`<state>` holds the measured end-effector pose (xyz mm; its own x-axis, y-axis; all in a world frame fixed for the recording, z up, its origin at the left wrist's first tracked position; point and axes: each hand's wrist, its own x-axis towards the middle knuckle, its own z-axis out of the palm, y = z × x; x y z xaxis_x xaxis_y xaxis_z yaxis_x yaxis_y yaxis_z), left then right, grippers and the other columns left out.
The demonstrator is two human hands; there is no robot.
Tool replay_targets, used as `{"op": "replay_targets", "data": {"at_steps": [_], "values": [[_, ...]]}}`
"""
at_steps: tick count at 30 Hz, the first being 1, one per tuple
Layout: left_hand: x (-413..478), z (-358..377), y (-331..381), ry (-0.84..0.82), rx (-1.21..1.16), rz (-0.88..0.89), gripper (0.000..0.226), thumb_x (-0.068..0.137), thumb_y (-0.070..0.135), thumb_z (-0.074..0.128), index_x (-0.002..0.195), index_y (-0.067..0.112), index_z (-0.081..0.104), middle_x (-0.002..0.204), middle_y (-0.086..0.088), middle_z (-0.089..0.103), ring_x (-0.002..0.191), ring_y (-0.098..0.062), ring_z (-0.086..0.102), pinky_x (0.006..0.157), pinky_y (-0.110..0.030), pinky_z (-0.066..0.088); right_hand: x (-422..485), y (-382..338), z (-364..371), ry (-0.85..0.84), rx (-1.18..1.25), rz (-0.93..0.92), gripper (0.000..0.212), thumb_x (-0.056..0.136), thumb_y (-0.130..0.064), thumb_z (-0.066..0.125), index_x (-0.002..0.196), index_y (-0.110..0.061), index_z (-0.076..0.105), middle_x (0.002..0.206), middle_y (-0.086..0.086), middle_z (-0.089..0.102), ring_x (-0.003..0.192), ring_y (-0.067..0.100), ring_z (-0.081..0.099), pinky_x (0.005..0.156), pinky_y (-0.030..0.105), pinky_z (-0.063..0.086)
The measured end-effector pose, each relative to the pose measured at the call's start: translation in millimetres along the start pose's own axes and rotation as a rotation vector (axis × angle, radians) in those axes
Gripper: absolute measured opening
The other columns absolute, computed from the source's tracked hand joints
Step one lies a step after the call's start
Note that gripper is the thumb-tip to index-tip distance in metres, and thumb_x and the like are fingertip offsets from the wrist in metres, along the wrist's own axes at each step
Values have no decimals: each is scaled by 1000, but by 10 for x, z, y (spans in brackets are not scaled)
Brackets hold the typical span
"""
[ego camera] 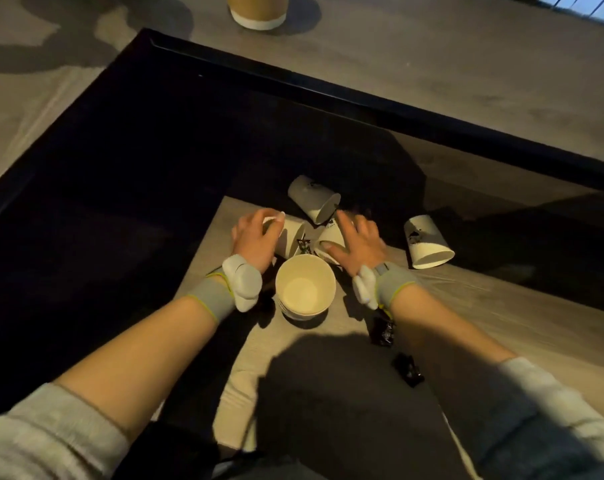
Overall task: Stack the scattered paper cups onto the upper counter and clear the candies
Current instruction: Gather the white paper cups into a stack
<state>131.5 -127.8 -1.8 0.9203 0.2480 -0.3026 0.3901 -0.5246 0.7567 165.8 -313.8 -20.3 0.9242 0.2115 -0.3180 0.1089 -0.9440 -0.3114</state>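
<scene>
An upright stack of white paper cups [305, 289] stands on the lower counter between my wrists. My left hand [257, 237] curls round a cup lying on its side [290, 237]. My right hand [357, 244] rests with spread fingers on another tipped cup [330, 235]. Between these two cups lies a dark candy [304, 244]. Behind them a third cup lies on its side [314, 199]. Mouth down, a further cup [427, 241] leans at the right. Two dark wrapped candies [383, 332] [408, 369] lie by my right forearm.
The raised upper counter [432, 64] runs across the back, with a black edge [328, 95] dividing it from the lower counter [501, 317]. A brown-and-white cup [258, 10] stands on the upper counter at the top. The left side is in deep shadow.
</scene>
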Motion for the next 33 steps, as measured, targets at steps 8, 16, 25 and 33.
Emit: {"op": "replay_targets", "data": {"at_steps": [8, 16, 25, 33], "values": [[447, 197, -209, -90, 362, 51, 80, 69, 59, 67, 137, 33, 36, 156, -9, 11, 145, -33, 7, 113, -54, 22, 17, 32, 87, 43, 35, -27, 51, 86, -51, 51, 131, -28, 45, 139, 12, 28, 127, 34, 27, 106, 50, 30], [391, 14, -192, -51, -6, -32, 61, 73, 50, 61, 125, 19, 50, 125, -12, 50, 111, -30, 52, 86, -28, 39, -354, -201, -191, 363, 1004, 361, 38, 95, -43, 39, 119, -18, 54, 133, 9, 44, 106, 18, 47, 81, 25, 38], [-192, -462, 95, -93, -707, -146, 49, 94, 49, 33, 137, 25, 37, 126, -3, 44, 114, -20, 44, 81, -31, 45, -984, -727, -809, 147, 1125, 97, 28, 95, -51, 25, 83, -43, 49, 88, -14, 55, 85, 2, 52, 82, 25, 43], [-566, -593, 94, -112, -771, -110, 54, 91, 59, 27, 135, 30, 42, 130, -1, 50, 113, -16, 49, 78, -27, 43, -1217, -823, -621, 62, 1025, 27, 34, 97, -44, 29, 105, -26, 57, 94, -11, 60, 89, -2, 57, 65, 10, 39]]}}
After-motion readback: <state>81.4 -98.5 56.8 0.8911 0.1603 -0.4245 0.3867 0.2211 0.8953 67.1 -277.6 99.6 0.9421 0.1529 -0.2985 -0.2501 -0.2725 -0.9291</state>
